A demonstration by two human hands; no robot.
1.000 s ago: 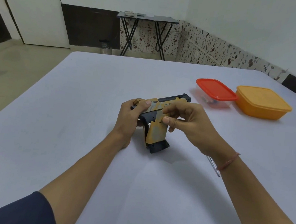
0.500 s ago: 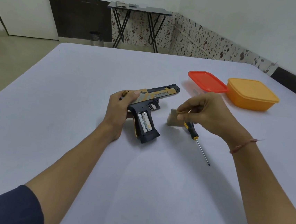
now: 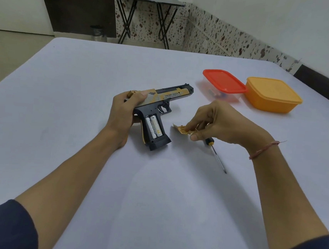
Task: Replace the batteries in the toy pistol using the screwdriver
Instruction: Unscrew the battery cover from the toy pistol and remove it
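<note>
Progress: The grip cover point(image 3: 181, 129) is already off the toy pistol point(image 3: 163, 101), so by my reading the unscrewing and opening are done.
Left to do: Two batteries point(image 3: 154, 126) sit side by side in the open grip. You have yet to lift them out, seat fresh ones, refit the cover and drive the screw home.
Pistol: It lies on its side on the table point(image 3: 69, 119), muzzle toward 1 o'clock, grip base toward 5 o'clock, open compartment facing up.
Left hand: Your left hand point(image 3: 124, 110) wraps the rear of the pistol, thumb laid over the top of the slide, holding it steady. The batteries lie just beside that hand, at its 3 o'clock, untouched.
Right hand: Your right hand point(image 3: 217, 120) pinches the cover between thumb and curled fingertips, low at the table. Whether the cover's far edge already rests on the surface I cannot tell.
Cover to pistol: The cover is at 3 o'clock from the grip, near it but apart.
Screwdriver: The screwdriver point(image 3: 217, 156) lies on the table under your right hand, handle partly hidden by it, tip pointing to 5 o'clock. No finger grips it.
Screw: Too small to find here.
Boxes: A red-lidded box point(image 3: 224, 81) and an orange box point(image 3: 273, 94) stand at 2 o'clock from the pistol, lids on, well apart from both hands.
</note>
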